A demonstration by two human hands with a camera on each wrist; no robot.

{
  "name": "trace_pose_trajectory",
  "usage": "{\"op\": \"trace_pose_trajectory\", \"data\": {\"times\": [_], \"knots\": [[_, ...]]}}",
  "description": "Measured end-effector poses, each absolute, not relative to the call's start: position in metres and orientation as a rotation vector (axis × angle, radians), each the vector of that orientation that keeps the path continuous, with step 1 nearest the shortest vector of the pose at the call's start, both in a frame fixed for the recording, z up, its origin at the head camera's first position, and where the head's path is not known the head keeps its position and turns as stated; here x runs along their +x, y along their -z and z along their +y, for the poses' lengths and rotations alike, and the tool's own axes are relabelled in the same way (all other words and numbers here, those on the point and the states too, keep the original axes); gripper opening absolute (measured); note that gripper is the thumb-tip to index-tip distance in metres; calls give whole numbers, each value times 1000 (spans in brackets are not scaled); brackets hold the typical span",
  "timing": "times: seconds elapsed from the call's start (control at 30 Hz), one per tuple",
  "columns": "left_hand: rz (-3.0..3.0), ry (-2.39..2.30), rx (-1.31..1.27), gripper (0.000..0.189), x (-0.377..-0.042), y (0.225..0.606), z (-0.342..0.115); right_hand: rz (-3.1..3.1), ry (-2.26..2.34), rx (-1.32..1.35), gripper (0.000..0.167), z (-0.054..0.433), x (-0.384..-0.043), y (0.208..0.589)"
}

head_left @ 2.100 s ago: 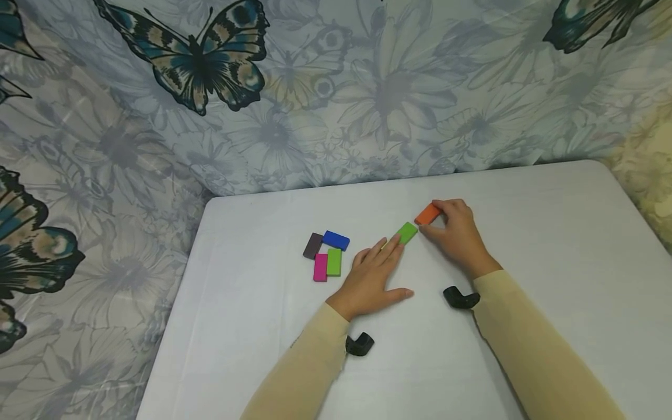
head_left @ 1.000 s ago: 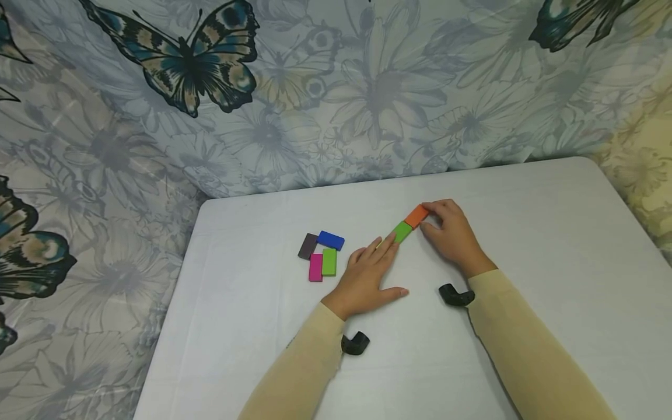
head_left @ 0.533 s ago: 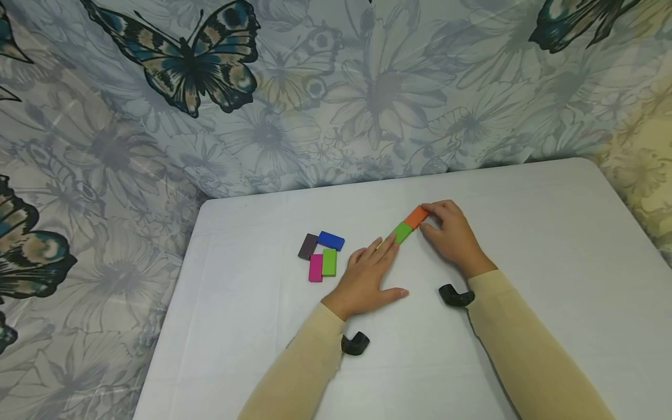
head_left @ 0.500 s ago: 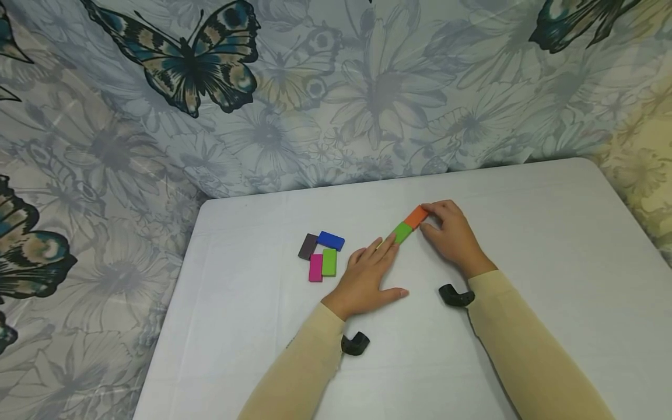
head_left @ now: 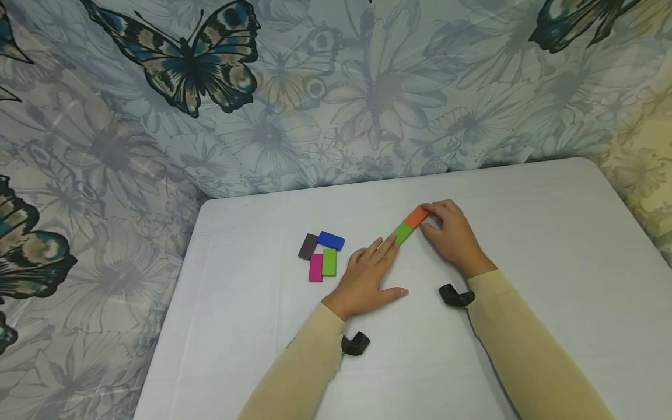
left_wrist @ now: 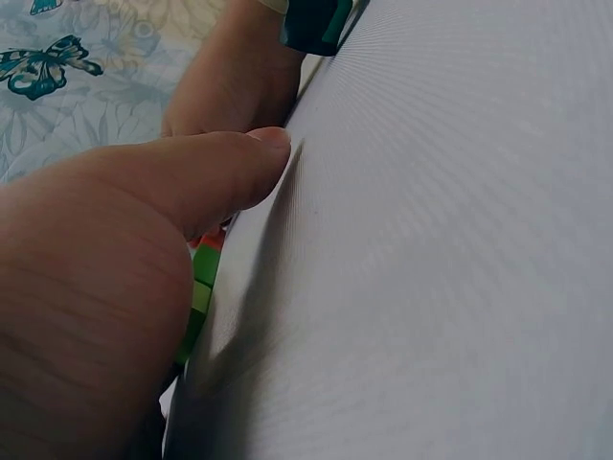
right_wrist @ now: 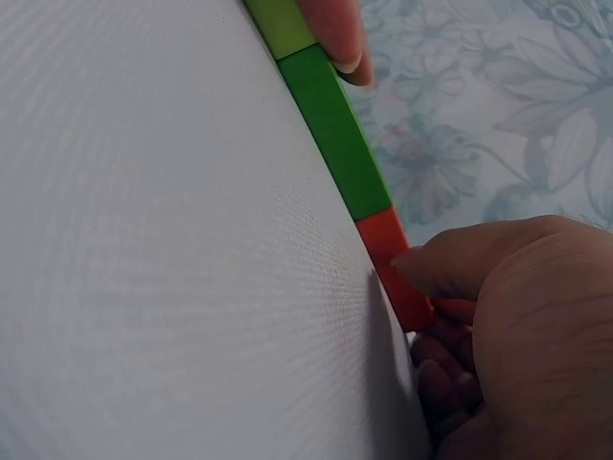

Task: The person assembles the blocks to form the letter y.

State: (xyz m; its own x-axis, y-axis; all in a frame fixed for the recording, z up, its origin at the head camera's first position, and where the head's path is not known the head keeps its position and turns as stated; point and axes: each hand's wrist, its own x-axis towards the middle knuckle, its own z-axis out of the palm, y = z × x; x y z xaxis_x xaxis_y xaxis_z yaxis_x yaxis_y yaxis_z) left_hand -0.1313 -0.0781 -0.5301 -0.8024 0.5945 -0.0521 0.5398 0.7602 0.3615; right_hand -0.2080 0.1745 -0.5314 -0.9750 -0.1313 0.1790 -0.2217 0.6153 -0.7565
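Note:
In the head view an orange block (head_left: 415,216) meets the end of a green block (head_left: 403,233), both flat on the white table. The right wrist view adds a yellow-green block (right_wrist: 280,27) at the green block's other end, so they form one straight row. Thumb and fingers of my right hand (head_left: 454,238) pinch the orange block at its outer end. My left hand (head_left: 365,284) lies palm down, its straight fingers resting on the row and covering most of the yellow-green block. Its thumb points out to the side, touching no block.
Left of my left hand lies a group of dark brown (head_left: 308,247), blue (head_left: 331,241), magenta (head_left: 315,268) and light green (head_left: 329,262) blocks. A cloth with butterflies and flowers (head_left: 378,99) hangs behind the white table (head_left: 420,361). Black wrist devices (head_left: 456,296) sit at both sleeves.
Two seconds ago the orange block stood slightly apart and turned from the green one; my right hand has brought it left, end to end. The last half second shows almost no movement.

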Motion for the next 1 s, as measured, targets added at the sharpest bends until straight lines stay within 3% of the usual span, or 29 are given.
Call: {"op": "trace_pose_trajectory", "data": {"times": [1.0], "knots": [[2784,-550,907,101,-130,527,-79,-2716,-1300,301,46,176,-206,531]]}}
